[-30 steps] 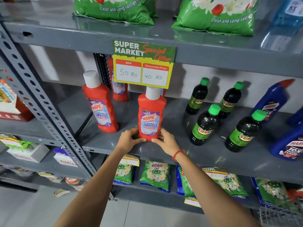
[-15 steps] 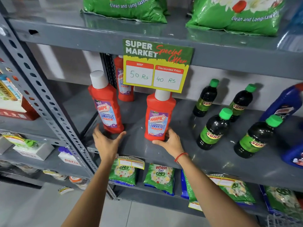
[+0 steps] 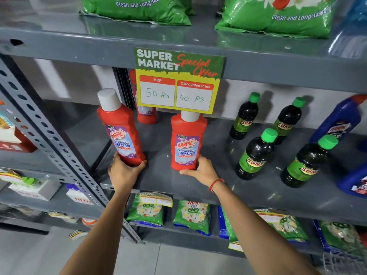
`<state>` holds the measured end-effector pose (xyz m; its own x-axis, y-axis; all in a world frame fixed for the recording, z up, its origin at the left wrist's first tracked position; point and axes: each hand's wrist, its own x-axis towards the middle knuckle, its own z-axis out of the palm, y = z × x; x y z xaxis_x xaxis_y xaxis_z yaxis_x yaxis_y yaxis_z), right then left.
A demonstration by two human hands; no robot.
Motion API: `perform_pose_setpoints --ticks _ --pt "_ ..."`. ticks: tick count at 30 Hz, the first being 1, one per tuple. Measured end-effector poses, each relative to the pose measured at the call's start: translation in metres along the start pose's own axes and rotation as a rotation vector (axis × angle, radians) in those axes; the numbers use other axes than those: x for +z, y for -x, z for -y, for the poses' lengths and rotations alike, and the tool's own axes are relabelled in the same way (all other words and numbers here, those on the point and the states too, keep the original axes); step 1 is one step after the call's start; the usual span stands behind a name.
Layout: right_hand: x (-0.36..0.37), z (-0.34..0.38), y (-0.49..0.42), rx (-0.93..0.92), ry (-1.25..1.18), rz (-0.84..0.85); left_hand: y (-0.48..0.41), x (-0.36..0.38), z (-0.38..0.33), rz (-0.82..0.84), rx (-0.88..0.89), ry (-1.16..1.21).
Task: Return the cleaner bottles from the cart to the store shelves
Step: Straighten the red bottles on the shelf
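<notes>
Grey shelf (image 3: 162, 181), hands (image 3: 124, 171) seemingly gripping Harpic bottles (image 3: 121, 132)

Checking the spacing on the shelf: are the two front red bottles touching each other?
Apart. The head view shows bare grey shelf between the left red bottle and the right red bottle.

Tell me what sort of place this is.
Most likely a supermarket's cleaning-products aisle. A price sign reads "Super Market Special Offer", the grey metal shelf holds rows of bathroom cleaner bottles, and detergent packets lie on the shelf below.
</notes>
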<state>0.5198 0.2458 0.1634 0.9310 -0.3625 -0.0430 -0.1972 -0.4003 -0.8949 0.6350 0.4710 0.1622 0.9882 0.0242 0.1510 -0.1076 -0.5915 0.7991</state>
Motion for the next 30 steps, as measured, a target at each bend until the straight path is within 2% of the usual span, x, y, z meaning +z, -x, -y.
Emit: perform_pose_setpoints --ticks 8,13,17,20,22,24,27,28,30 --pt "0.002 0.001 0.001 -0.013 -0.021 0.010 0.000 -0.002 0.000 0.019 -0.004 -0.008" --pt "-0.002 0.001 0.011 -0.042 -0.057 -0.056 0.009 -0.005 0.002 0.013 -0.011 -0.031" --pt "-0.011 -0.012 0.040 -0.038 -0.116 -0.169 0.047 -0.006 0.000 -0.077 -0.053 0.038" --pt "-0.035 -0.036 0.076 -0.042 -0.140 -0.369 0.099 0.010 -0.014 -0.136 0.084 0.150" --pt "-0.062 -0.053 0.102 -0.032 -0.162 -0.584 0.131 0.033 -0.033 -0.040 0.206 0.189" --pt "-0.093 -0.070 0.125 -0.027 -0.154 -0.819 0.156 0.062 -0.058 0.147 0.294 0.218" --pt "-0.145 -0.092 0.147 0.039 -0.125 -1.089 0.178 0.102 -0.101 0.426 0.297 0.249" --pt "-0.163 -0.099 0.149 0.092 -0.096 -1.114 0.182 0.115 -0.113 0.485 0.272 0.254" --pt "-0.190 -0.109 0.147 0.204 -0.069 -1.024 0.184 0.137 -0.135 0.551 0.225 0.210"
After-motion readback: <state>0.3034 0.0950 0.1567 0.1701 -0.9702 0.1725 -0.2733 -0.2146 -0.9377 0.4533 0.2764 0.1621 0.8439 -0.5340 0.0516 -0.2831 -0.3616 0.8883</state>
